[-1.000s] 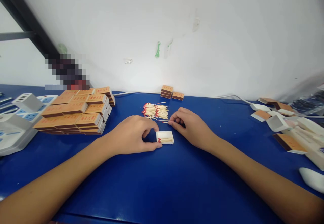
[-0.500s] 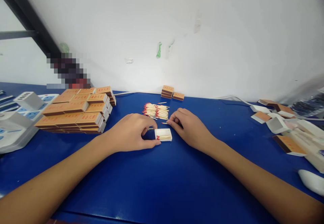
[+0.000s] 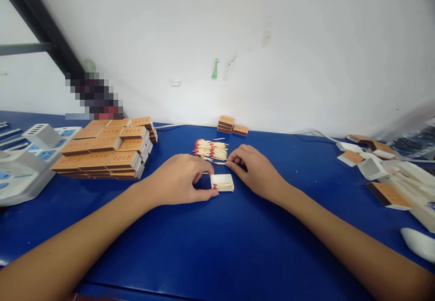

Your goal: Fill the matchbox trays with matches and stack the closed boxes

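A small white matchbox tray [image 3: 223, 178] lies on the blue table, with a few red-tipped matches [image 3: 224, 186] along its near side. My left hand [image 3: 180, 178] holds the tray's left end between thumb and fingers. Part of a matchstick [image 3: 205, 173] shows by those fingers; whether they hold it I cannot tell. Beyond the tray, my right hand [image 3: 254, 172] pinches a single match [image 3: 219, 163], red head pointing left. This match is just in front of a loose pile of matches [image 3: 211, 148], and apart from the tray.
Orange matchboxes [image 3: 105, 144] are stacked at left, beside a white power strip [image 3: 30, 178]. A few more matchboxes [image 3: 225, 123] stand by the wall. On the right lie scattered box sleeves and trays [image 3: 372, 167] and a white rounded object [image 3: 418, 244]. A white cable [image 3: 183, 124] runs along the wall.
The tray and my left hand have shifted slightly right. My right hand stays almost in place, and more of its match shows beyond the fingertips. The view has moved a little.
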`<state>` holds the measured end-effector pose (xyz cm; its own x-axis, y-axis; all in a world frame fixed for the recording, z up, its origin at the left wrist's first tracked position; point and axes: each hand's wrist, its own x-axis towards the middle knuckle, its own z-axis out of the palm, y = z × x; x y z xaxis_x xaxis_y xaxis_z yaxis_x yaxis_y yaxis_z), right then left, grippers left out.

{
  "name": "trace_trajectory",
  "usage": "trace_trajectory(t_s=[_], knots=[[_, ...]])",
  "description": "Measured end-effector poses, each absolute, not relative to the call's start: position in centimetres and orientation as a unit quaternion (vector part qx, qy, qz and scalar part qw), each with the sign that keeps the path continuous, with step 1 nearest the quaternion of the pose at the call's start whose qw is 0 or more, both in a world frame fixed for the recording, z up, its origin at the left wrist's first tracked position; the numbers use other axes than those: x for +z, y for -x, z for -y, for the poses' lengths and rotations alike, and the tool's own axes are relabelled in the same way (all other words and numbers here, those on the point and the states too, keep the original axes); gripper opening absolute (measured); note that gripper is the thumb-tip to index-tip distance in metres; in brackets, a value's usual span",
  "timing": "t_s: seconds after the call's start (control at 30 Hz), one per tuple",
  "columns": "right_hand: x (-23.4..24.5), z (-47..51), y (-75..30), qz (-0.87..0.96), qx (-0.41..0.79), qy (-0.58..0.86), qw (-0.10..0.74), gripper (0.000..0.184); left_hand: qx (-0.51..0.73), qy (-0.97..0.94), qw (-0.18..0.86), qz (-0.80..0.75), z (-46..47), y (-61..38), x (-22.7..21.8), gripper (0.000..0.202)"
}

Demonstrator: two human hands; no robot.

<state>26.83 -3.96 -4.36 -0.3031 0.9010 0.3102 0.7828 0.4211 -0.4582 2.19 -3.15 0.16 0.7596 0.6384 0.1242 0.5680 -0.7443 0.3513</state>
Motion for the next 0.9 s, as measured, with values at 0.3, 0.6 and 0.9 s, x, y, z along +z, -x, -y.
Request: trace_trajectory(t_s=[0.3,0.6,0.9], knots=[[-3.1,5.4,-28.1,0.830,0.060,0.483,0.273,0.009,0.129,-0.926,0.115,-0.337,3.0,-2.0,0.5,0.030],[-2.7,7.5,-25.6,0.852,0.052,0.439,0.280,0.006,0.148,-0.929,0.093,-0.327,3.1,-1.9,0.2,0.031],[-3.3,6.2,-24.9,0.760,0.105,0.502,0.400,0.008,0.260,-0.873,0.027,-0.412,1.3,-0.2,1.7,0.033]])
